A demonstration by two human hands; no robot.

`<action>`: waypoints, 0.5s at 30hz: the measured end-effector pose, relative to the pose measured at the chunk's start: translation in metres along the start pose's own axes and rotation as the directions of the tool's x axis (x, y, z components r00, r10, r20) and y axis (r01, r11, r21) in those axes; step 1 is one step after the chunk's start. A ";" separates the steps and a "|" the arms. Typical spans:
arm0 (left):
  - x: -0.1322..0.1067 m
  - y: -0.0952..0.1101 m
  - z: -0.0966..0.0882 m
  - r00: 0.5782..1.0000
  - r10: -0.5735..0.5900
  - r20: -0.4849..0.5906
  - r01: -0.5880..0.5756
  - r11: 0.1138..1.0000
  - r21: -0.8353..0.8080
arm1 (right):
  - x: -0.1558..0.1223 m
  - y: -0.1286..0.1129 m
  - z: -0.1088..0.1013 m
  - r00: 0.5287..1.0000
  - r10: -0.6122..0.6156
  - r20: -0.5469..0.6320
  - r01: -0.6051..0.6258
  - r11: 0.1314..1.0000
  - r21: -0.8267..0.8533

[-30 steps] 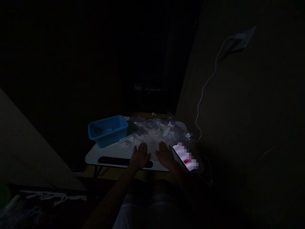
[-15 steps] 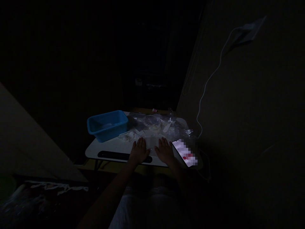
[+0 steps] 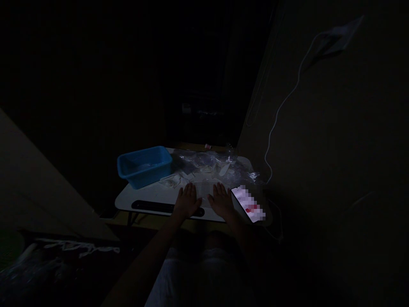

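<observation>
My left hand point(image 3: 187, 200) lies flat near the front of a small white folding table point(image 3: 143, 196), fingers stretched forward. My right hand point(image 3: 221, 199) rests flat beside it, also palm down. Between and under the fingers is a thin clear plastic sheet or bag point(image 3: 204, 187), hard to make out in the dark. Just right of my right hand is a lit phone point(image 3: 246, 204), its screen partly blurred out. Beyond my hands lie crumpled clear plastic point(image 3: 204, 160) and some pale scraps point(image 3: 223, 169). Another whitish crumpled piece point(image 3: 172, 181) sits ahead of my left hand.
A blue plastic basin point(image 3: 145, 168) stands at the table's back left. A black slot point(image 3: 153, 207) runs along the front edge. A white cable point(image 3: 275, 123) hangs from a wall socket point(image 3: 341, 36) on the right. A small pinkish object point(image 3: 208, 146) is behind the table.
The view has shifted very slightly. Both hands stay flat in the same places on the table, and the things around them have not visibly moved.
</observation>
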State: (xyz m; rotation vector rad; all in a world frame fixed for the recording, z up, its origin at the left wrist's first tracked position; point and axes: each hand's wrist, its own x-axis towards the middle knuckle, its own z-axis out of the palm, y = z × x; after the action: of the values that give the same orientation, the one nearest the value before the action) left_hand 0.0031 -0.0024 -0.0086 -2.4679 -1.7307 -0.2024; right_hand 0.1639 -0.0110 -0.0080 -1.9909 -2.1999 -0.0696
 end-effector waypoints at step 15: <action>-0.001 0.001 -0.002 1.000 -0.004 0.007 0.004 1.000 -0.007 | -0.001 0.000 -0.002 1.000 -0.010 -0.012 0.010 1.000 -0.004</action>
State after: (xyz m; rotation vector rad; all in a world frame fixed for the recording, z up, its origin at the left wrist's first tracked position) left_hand 0.0035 -0.0035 -0.0065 -2.4727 -1.7410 -0.2008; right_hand 0.1640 -0.0124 -0.0060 -1.9762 -2.2048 -0.0871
